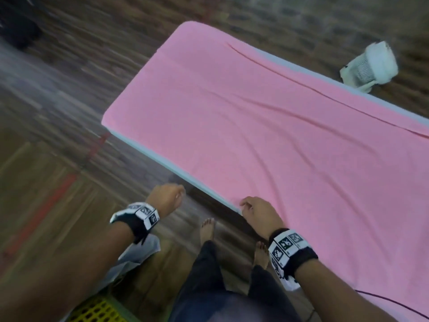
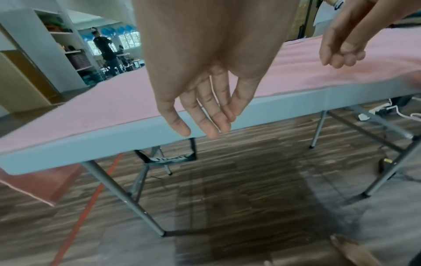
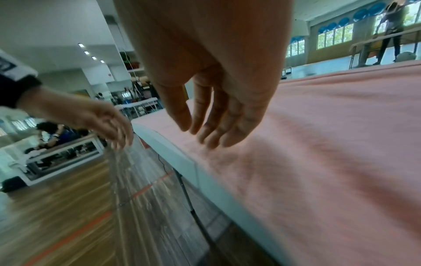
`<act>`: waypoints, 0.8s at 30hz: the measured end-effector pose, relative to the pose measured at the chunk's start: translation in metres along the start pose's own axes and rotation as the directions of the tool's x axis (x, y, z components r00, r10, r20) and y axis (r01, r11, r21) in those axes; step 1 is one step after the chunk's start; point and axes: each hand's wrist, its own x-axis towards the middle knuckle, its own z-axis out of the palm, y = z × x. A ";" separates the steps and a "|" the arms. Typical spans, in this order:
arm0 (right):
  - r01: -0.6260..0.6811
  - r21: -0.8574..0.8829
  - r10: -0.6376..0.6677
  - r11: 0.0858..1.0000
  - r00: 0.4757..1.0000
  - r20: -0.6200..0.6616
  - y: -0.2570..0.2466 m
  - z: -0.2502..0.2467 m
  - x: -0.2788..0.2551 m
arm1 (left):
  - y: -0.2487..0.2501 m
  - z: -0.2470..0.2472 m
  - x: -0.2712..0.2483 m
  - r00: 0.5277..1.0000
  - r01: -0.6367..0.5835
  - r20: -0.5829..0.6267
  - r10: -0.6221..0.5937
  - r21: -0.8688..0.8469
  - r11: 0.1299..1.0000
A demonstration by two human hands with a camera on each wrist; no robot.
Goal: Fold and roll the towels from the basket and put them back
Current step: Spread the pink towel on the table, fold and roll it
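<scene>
A large pink towel point(image 1: 267, 124) lies spread flat over a grey folding table point(image 1: 148, 154), with a few long creases. My right hand point(image 1: 246, 204) is over the towel's near edge, fingers loosely bent and holding nothing. In the right wrist view its fingertips point(image 3: 205, 140) are just at the pink towel point(image 3: 330, 144); whether they touch it I cannot tell. My left hand point(image 1: 178, 194) hangs off the table's near side over the floor. In the left wrist view its fingers point(image 2: 205, 122) hang straight and empty in front of the table edge point(image 2: 91, 153).
A yellow-green slatted basket point(image 1: 99, 310) stands on the floor at my lower left, with grey cloth point(image 1: 139, 254) above it under my forearm. A white fan point(image 1: 371, 66) sits on the wooden floor beyond the table. My bare feet point(image 1: 207, 228) stand by the table edge.
</scene>
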 end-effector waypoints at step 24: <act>-0.203 -0.068 0.186 0.977 0.962 -0.201 -0.059 0.050 0.014 | -0.145 -0.074 0.094 0.965 -0.258 -0.020 0.261 0.097 0.961</act>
